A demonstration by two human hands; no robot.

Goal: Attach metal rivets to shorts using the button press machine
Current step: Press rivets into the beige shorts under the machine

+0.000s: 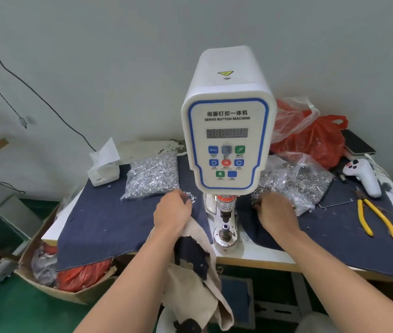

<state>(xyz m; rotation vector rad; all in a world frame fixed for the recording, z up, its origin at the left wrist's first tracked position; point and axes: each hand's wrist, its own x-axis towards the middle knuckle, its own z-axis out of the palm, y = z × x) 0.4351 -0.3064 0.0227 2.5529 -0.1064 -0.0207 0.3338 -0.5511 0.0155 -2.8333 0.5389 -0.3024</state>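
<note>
left hand (172, 210) is reaching into loose silver metal rivets (190, 197), grip unclear | right hand (276, 211) is curling over dark ring-shaped rivets (258, 195), grip unclear | beige-and-navy shorts (198, 265) are draping beneath white servo button machine (228, 131)

Left hand (172, 212): fingertips curling out of sight over small rivets (190, 197).
Right hand (276, 212): fingers lying hidden among loose fasteners (258, 192); grip unreadable.
Shorts (198, 280): running off the lower edge.
Button machine (228, 131): small key labels blurring past reading.
Cardboard box (46, 282): tabletop overhanging its contents.
</note>
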